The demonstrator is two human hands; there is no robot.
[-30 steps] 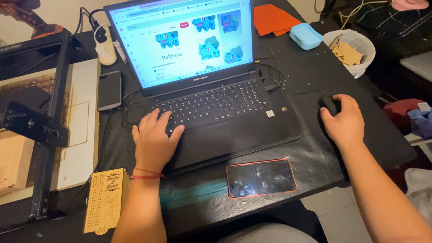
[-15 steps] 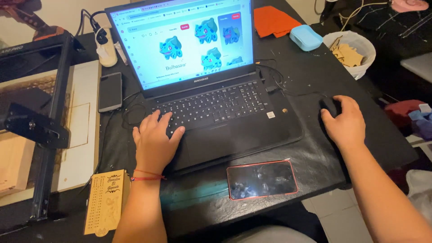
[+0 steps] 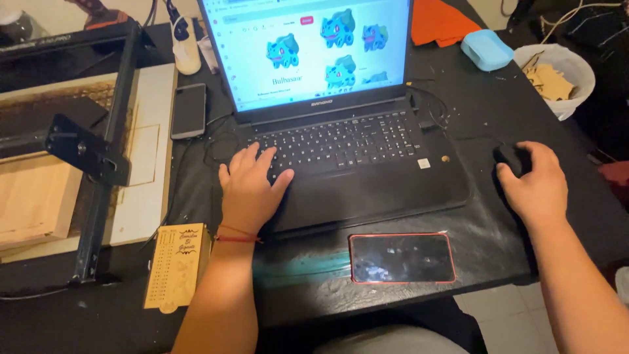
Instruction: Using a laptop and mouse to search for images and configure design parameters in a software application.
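- Laptop point(image 3: 341, 131): open, screen showing cartoon pics; browsing step, I'd judge.
- Left hand point(image 3: 252, 187): flat, fingers spread on keys, holds nothing.
- Right hand point(image 3: 536, 183): cupped over black mouse point(image 3: 510, 156).
- Next: small mouse nudge, prob.

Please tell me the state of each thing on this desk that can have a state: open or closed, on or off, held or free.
Laptop: open, screen lit with cartoon pictures.
Mouse: covered by the right hand.
Left hand: resting flat on the keyboard, holding nothing.
Phone with red edge: lying flat, screen dark.
Black phone: lying flat, screen dark.
White bin: open, wood scraps inside.
Wooden card: lying flat, untouched.
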